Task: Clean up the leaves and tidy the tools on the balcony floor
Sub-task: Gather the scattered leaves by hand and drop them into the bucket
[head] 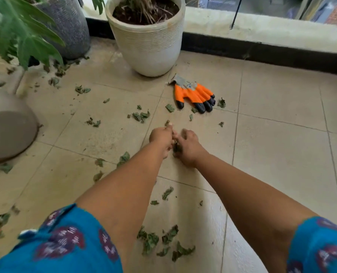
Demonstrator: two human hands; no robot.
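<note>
Torn green leaves (141,116) lie scattered over the beige tiled floor (278,154), with a thicker patch near my body (164,242). Both my hands meet low over the tiles in the middle of the view. My left hand (161,137) pinches a small leaf piece at its fingertips. My right hand (188,147) is curled around a dark clump of leaves pressed against the left hand. An orange garden glove (193,94) with black fingertips and a grey cuff lies flat beyond my hands, near the white pot.
A ribbed white plant pot (150,44) stands at the back centre, a grey speckled pot (69,26) left of it behind a large green leaf. An overturned brown pot (8,127) lies at the left. A low wall with a dark skirting (262,54) closes the back.
</note>
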